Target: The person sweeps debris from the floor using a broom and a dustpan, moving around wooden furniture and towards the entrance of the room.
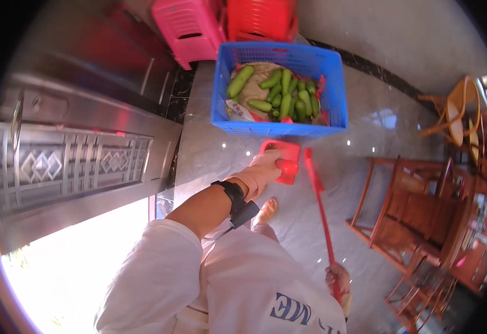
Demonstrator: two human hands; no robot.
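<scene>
My left hand (265, 168) is closed at a red plastic dustpan (290, 151), just in front of a blue plastic crate (279, 130). The hand hides part of the dustpan, and blur softens its outline. A black strap with a small device (239, 204) and cable is on that wrist. Lower right, my right hand (338, 279) grips the long handle of a red broom (325, 225). The broom's far end slants up beside the dustpan, apart from it. In the crate lie several green gourds (286, 104) on brown sacking.
Behind the crate stand pink (193, 37) and red plastic stools (262, 18). A metal door (76, 154) with a handle stands at left, beside a bright doorway. At right are a wooden chair (419, 208), a cluttered table, and a rattan chair (456, 110). My foot (267, 211) is on the tiled floor.
</scene>
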